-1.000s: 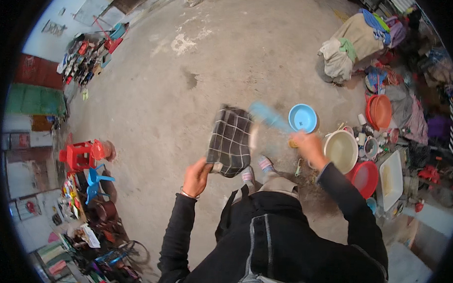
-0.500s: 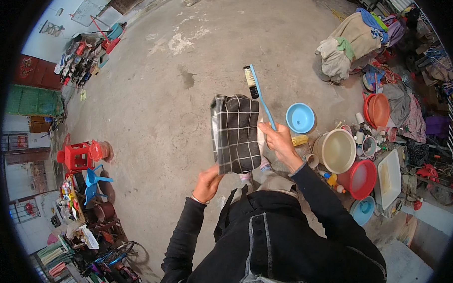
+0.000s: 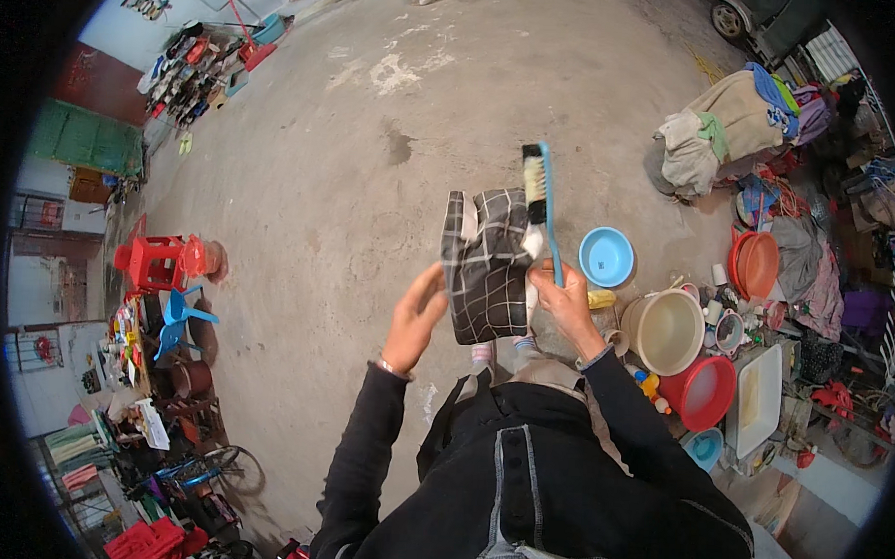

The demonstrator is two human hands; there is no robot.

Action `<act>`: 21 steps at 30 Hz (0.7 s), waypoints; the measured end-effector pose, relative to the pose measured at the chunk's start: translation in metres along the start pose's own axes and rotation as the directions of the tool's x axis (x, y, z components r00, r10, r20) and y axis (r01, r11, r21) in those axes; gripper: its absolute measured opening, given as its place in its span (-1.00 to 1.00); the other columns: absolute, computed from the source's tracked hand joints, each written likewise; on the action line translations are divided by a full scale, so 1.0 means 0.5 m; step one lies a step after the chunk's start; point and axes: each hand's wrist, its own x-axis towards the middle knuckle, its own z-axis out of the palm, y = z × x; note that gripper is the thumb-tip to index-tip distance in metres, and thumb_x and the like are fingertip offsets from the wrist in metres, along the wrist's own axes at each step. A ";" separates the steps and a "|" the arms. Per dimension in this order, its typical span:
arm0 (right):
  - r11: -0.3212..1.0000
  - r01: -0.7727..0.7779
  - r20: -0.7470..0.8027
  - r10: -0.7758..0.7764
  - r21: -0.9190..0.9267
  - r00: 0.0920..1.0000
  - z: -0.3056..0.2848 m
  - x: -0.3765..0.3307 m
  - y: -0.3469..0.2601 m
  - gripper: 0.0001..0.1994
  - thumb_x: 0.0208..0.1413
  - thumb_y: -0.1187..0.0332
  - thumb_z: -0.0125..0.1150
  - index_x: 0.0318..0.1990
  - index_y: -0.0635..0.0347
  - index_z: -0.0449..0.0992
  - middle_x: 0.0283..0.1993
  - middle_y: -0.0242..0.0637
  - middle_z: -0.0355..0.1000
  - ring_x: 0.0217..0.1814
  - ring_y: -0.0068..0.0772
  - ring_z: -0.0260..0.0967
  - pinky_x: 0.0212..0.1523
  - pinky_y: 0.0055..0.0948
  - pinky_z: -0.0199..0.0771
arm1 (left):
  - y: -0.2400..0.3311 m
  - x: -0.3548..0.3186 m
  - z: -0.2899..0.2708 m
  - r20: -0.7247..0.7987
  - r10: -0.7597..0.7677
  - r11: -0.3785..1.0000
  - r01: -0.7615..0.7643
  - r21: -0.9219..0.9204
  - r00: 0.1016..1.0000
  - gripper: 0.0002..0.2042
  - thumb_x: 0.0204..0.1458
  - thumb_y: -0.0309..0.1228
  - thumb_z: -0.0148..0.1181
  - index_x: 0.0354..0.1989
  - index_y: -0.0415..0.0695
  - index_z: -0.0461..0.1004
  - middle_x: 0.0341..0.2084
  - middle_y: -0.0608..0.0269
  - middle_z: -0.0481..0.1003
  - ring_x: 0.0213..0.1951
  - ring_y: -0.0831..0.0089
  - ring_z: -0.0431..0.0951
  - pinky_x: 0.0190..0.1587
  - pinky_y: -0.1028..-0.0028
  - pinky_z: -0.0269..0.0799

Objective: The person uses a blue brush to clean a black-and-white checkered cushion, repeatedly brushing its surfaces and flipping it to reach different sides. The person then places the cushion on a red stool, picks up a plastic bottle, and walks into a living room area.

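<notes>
R hand (image 3: 565, 305) clenched on handle of blue brush (image 3: 550, 204), thumb side up near the cloth's right edge; can't tell if it's also pinching the cloth. Brush long axis runs near-far, far end leaning slightly left; head is at far end, bristles (pale mid, black at the ends) face left, handle's near end in the fist. Black/white checked cloth (image 3: 487, 291) is held up in front of the body, between the hands, long axis approx near-far, far edge uneven w/ a fold, pale material showing at its right side. Brush head sits at cloth's far right corner, overlapping it in view; contact unclear. L hand (image 3: 416, 323) is loose, fingers extended & thumb apart, tips at cloth's left edge; can't tell if they touch. Lt blue basin (image 3: 606, 248) on floor, just right of brush & a bit farther than R hand. Right of R hand: beige bucket (image 3: 629, 335) w/ cloudy liquid, then red basin (image 3: 704, 423) nearer, white tray (image 3: 766, 414) right of that. Red stool (image 3: 157, 262) well off to left
</notes>
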 end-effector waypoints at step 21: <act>0.346 0.454 0.213 -0.552 -0.821 0.806 -0.019 -0.007 -0.122 -0.63 0.07 0.08 0.10 -0.59 0.16 0.30 -0.73 -0.18 0.26 -0.78 -0.21 0.18 -0.75 -0.29 0.12 | -0.036 0.048 0.007 -0.258 0.163 0.970 -0.203 -0.135 0.952 -0.78 0.09 -0.56 0.00 -0.08 -0.28 0.30 -0.22 0.30 0.43 -0.18 0.58 0.41 -0.09 0.56 0.28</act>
